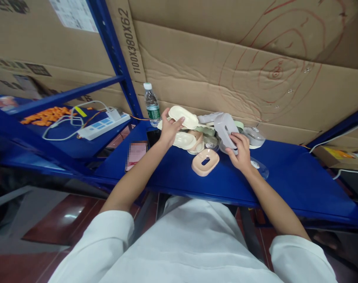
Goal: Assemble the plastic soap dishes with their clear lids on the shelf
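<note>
My left hand (168,129) holds a cream oval plastic shell (183,116), raised a little over a pile of similar cream, pink and pale green plastic pieces (196,139) on the blue shelf (285,177). My right hand (242,151) grips a grey oval plastic shell (224,127), tilted upright at the right side of the pile. A pink oval ring piece (205,161) lies flat in front of the pile, between my two hands.
A water bottle (152,104) stands behind the pile, by the blue upright post (114,51). A phone (152,136) and a small pink card (136,154) lie at left. A white power strip (104,125) and orange parts (45,115) sit on the left shelf. Clear lids (255,137) lie at right. Cardboard (226,59) backs the shelf.
</note>
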Action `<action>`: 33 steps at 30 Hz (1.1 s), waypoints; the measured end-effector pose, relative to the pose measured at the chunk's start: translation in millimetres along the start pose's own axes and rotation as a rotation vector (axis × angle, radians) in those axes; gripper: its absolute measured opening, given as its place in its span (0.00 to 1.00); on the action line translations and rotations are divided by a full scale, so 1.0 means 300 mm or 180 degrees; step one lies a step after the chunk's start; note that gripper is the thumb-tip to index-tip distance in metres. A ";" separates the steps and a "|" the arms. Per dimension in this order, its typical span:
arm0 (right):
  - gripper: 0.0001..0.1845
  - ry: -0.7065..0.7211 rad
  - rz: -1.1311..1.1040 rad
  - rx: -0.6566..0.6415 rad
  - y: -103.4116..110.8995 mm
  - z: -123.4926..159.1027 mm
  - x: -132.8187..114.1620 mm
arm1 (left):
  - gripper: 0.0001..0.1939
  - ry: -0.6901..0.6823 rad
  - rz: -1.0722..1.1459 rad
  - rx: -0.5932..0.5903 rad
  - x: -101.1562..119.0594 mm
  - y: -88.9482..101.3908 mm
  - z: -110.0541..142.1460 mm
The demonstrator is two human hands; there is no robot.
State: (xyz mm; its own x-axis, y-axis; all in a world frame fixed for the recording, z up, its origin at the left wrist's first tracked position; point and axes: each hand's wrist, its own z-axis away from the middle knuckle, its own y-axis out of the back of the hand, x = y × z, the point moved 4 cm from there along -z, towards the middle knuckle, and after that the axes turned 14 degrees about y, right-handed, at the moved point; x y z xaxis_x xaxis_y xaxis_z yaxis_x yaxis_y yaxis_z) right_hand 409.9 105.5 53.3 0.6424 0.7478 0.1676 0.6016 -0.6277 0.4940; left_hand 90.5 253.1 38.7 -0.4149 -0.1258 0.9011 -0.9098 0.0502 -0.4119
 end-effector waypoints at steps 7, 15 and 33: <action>0.28 -0.0004 -0.0063 -0.0047 0.001 -0.009 -0.013 | 0.51 -0.0062 -0.0709 0.0268 -0.027 0.105 -0.110; 0.19 -0.0131 -0.0204 -0.0159 -0.024 0.004 -0.015 | 0.50 -0.1117 -0.2646 0.0280 -0.016 0.095 -0.075; 0.18 -0.0358 -0.0481 -0.0552 -0.054 0.010 -0.021 | 0.43 -0.1122 -0.3097 -0.0644 -0.021 -0.040 0.063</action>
State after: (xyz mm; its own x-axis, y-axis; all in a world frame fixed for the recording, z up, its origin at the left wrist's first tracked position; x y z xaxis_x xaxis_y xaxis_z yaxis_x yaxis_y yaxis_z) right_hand 397.6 110.4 41.8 0.6059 0.7955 -0.0103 0.6106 -0.4567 0.6469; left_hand 104.2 234.6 35.3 0.4904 -0.4799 0.7275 -0.8472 -0.0666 0.5271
